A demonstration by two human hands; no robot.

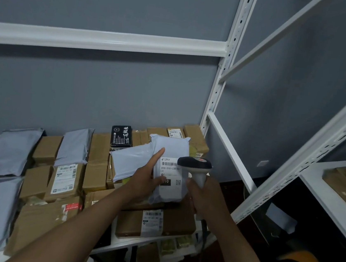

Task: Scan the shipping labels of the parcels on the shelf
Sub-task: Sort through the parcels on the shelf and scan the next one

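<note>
Grey mailer (170, 167): left hand (147, 179) steadies it, forefinger straight, thumb pinching its edge; right hand (201, 192) wraps scanner (196, 168); advisable: keep label (170, 170) flat, unobstructed.

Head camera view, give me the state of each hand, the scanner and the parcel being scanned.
left hand: steadies the parcel, index finger straight
right hand: grips the scanner handle
scanner: upright, head over the label
grey parcel: label up, on the pile
</note>
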